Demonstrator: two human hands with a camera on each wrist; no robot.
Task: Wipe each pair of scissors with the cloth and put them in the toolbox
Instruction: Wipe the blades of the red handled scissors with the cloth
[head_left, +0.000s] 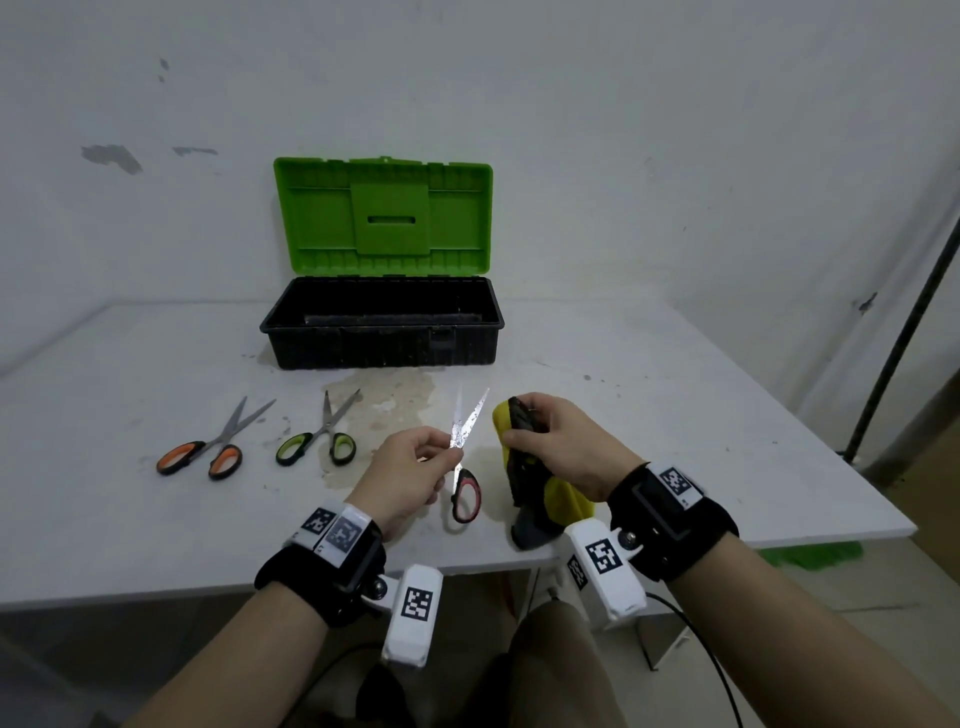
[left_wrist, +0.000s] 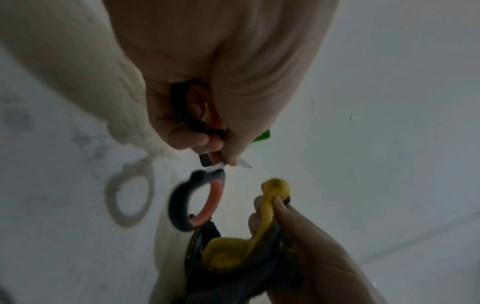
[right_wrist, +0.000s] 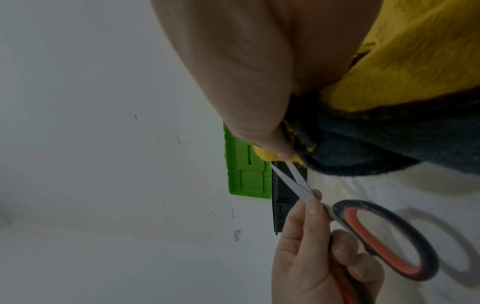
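Black wrist straps (head_left: 332, 566), white tagged cameras (head_left: 413, 608) (cabled, seemingly), bare forearms

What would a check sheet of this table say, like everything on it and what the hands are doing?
Surface: white table, stained and speckled in front of the toolbox.
Job's things: toolbox open, green lid up; no scissors seen inside. Orange scissors and green scissors lie open on the table. Red scissors held up, blades apart. Cloth, yellow and dark.
Clutter: nothing seen.
Grippers: left hand pinches the red scissors near the pivot; right hand grips the cloth beside the blades.
Cables: black cable from the right wrist camera.
Surroundings: scuffed white wall; dark pole on the right.
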